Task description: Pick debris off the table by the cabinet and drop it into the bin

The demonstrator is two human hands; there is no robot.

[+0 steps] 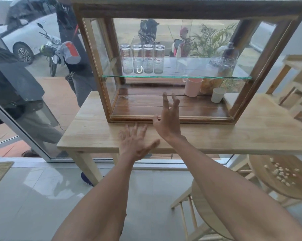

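A light wooden table carries a wood-and-glass cabinet. My left hand hovers over the table's front edge, fingers spread, blurred, holding nothing. My right hand is raised in front of the cabinet's bottom frame, fingers apart and curled, with nothing in it. I see no debris on the table top near the hands. Pale crumbs lie scattered on a round stool seat at the lower right. No bin is in view.
Inside the cabinet stand several upturned glasses on a glass shelf, a pink cup, a white cup and a jar. A second stool is below my right arm. People stand behind the glass wall at left.
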